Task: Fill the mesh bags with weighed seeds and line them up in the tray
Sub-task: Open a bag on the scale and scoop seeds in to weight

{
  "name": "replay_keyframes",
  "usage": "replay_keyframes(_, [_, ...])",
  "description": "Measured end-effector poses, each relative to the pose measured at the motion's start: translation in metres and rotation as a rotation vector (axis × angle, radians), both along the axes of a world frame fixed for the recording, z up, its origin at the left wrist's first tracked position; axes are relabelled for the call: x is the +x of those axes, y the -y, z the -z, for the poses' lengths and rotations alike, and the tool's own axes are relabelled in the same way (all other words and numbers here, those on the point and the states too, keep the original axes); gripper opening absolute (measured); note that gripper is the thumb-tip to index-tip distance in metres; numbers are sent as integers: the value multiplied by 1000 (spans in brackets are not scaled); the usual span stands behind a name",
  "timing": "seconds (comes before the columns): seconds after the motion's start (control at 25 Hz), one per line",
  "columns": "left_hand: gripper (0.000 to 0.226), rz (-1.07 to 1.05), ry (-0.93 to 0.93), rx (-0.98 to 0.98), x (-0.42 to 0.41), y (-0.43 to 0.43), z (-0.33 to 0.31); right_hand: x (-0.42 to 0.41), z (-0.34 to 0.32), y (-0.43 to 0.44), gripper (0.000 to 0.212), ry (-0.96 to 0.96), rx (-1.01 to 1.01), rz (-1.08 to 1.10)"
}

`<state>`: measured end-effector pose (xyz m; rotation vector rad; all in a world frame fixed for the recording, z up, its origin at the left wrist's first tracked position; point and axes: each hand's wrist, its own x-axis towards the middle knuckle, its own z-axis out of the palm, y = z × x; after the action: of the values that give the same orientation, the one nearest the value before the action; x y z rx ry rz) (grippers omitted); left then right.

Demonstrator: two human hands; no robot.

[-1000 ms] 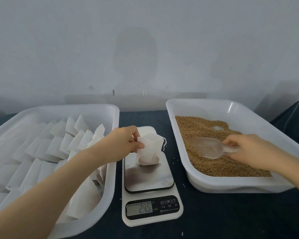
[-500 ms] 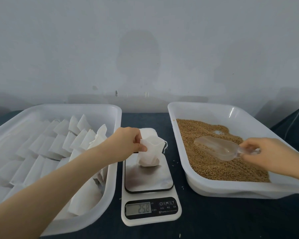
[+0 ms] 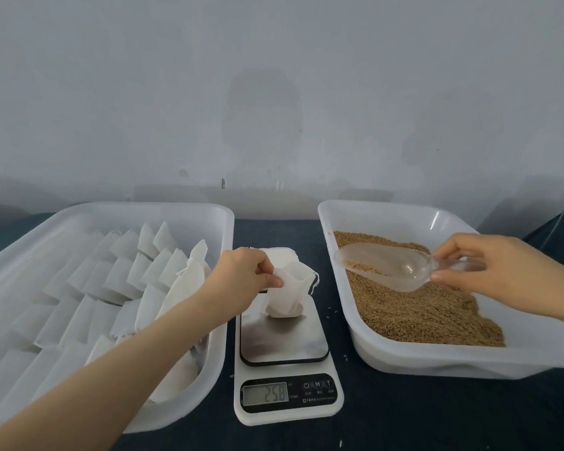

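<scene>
On the steel scale plate, soft white mesh bag upright, mouth up, left hand pinching its rim, right hand gripping clear plastic scoop, bowl pointing 9 o'clock over grainy seeds

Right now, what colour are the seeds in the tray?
Golden brown seeds, clearest in the head view, filling the white tray.

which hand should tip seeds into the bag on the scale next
Right, likely. The right hand holds the clear scoop with seeds in it over the seed tray; the left hand pinches the mesh bag by its rim on the scale.
</scene>
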<state>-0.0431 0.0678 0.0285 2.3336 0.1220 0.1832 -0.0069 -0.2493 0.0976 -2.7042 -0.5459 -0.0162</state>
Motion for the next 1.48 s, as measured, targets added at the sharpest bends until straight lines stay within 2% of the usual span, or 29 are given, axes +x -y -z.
replay_keyframes(0.16, [20, 3, 8, -32, -1, 2, 2, 4, -18, -27, 22, 21, -72, -109])
replay_keyframes(0.32, [21, 12, 21, -38, -2, 2, 2, 14, -34, -49, 18, 130, -253, -155])
replay_keyframes(0.48, [14, 31, 22, -19, -3, 2, 2, 21, -50, -65, 33, 248, -422, -199])
replay_keyframes(0.6, [13, 37, 41, -23, -1, 1, 3, 22, -57, -72, 40, 294, -473, -211])
replay_keyframes(0.8, [13, 52, 51, -22, -1, 1, 4, 20, -57, -79, 38, 299, -505, -204])
replay_keyframes(1.0, [12, 43, 52, -24, -1, 0, 5, 21, -52, -76, 27, 224, -459, -184])
replay_keyframes(1.16, [12, 43, 45, -32, -1, 0, 6, 23, -36, -65, 13, 98, -288, -140])
replay_keyframes(1.36, [14, 31, 37, 25, -1, 1, 6, 23, -1, -40, 18, -31, -42, -116])
replay_keyframes(1.48, [14, 32, 46, 70, -1, 1, 7, 31, 25, -10, 23, -40, 59, 6])
